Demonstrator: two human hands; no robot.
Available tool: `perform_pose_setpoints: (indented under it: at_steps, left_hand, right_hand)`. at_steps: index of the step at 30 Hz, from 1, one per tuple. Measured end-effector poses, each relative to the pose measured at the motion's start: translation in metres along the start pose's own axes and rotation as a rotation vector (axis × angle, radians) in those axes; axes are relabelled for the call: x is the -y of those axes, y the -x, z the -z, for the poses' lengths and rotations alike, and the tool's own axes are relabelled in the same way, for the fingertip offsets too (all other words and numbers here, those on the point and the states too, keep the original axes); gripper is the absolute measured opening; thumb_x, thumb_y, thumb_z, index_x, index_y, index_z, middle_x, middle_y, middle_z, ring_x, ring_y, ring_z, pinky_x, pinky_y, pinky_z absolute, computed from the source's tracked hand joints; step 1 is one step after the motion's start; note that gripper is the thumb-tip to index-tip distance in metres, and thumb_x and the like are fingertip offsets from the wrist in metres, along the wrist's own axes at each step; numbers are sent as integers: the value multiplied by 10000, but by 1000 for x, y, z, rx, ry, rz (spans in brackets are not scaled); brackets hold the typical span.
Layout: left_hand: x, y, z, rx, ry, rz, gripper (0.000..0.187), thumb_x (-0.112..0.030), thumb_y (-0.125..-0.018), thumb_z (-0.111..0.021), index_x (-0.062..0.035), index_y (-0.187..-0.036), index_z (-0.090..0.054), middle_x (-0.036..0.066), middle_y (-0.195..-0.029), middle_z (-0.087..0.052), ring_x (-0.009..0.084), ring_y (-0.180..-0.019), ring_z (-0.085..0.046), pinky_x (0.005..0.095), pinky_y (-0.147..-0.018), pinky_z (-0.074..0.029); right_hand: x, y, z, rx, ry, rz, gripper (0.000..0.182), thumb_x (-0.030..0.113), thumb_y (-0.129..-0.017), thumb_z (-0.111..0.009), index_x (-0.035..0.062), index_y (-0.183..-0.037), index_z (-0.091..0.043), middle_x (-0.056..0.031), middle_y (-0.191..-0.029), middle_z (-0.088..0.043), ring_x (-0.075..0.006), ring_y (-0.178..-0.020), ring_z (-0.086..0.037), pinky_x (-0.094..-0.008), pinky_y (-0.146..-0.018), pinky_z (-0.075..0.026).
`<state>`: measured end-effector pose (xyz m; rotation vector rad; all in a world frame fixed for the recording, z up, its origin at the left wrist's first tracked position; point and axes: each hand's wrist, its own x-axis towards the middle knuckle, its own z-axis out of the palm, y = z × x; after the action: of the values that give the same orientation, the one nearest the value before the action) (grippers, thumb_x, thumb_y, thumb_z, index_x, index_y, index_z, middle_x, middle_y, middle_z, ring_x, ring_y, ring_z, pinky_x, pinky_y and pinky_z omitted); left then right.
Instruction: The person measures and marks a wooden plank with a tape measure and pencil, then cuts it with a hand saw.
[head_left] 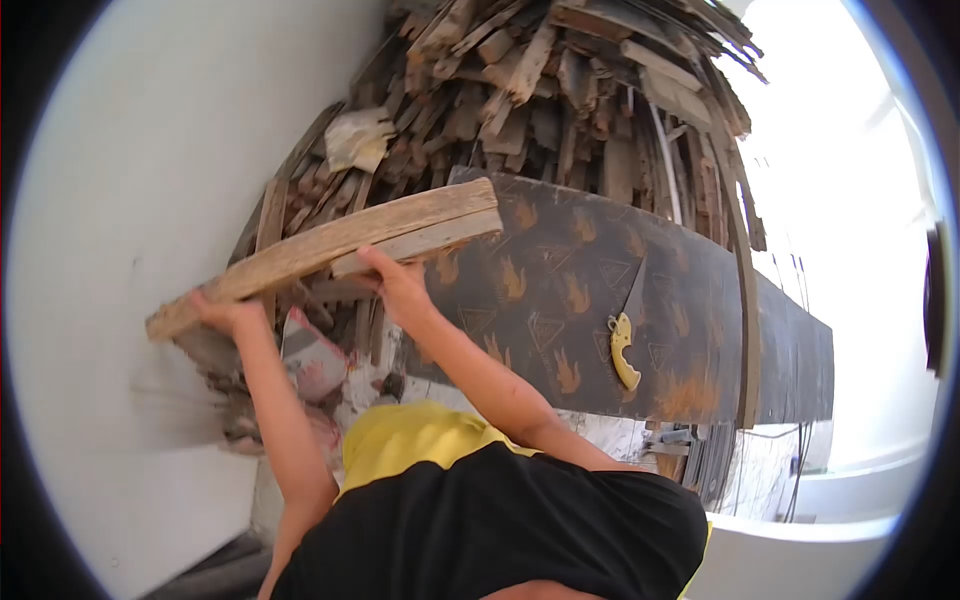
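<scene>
A long rough wooden beam point(340, 236) is held up in front of me, slanting from lower left to upper right. My left hand point(224, 312) grips it near its left end, fingers mostly hidden behind the wood. Against the beam's near side at the right lies a shorter, greyer wood piece point(432, 240). My right hand point(396, 286) is closed on this shorter piece, thumb on its near face. Below and to the right, a saw with a yellow handle point(624, 352) rests on a dark board point(560, 300) printed with flames and triangles.
A tall pile of scrap wood point(560, 110) rises behind the board. A narrow upright batten point(750, 340) crosses the board at the right. A white wall point(130, 220) stands close on the left. Below the beam sits a red and white sack point(312, 358); a crumpled pale sheet point(358, 138) lies on the pile.
</scene>
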<state>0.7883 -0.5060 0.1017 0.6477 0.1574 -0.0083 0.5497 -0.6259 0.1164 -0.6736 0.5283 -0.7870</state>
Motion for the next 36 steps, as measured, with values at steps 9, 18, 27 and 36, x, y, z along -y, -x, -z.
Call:
perform_pose_setpoints:
  at_steps: [9,18,27,36]
  left_hand:
    - [-19,57,30,-60,-47,61,723,-564,-858,-540,-102,-1403,-431,139,-1361,-498,365,-1255,-486,591,-1010,-416]
    - [-59,91,11,336,-9,245,836,-642,-924,-535,-107,-1520,-293,133,-1504,-412,331,-1373,-409,555,-1147,-307]
    - [41,-138,156,518,-1797,-9,810,-354,-781,-789,28,-1418,-465,271,-1384,-538,375,-1297,-520,441,-1058,-442]
    - [130,-226,175,700,-1974,332,1284,-492,-661,-874,20,-1559,-112,290,-1514,-368,440,-1375,-401,501,-1131,-371]
  right_hand:
    - [13,62,36,53,68,33,463,138,-815,-809,48,-1202,-570,-108,-1112,-628,-234,-1019,-662,-369,-783,-624]
    - [17,51,40,-72,-183,19,421,126,-825,-796,49,-1171,-570,-84,-1186,-604,-248,-1064,-640,-393,-895,-599]
    - [33,18,80,-488,-295,141,556,253,-827,-787,60,-1272,-514,-119,-1191,-577,-285,-1060,-633,-414,-893,-597]
    - [53,90,141,-976,-120,320,654,429,-794,-738,75,-1292,-504,-116,-1160,-581,-283,-1039,-614,-460,-881,-567]
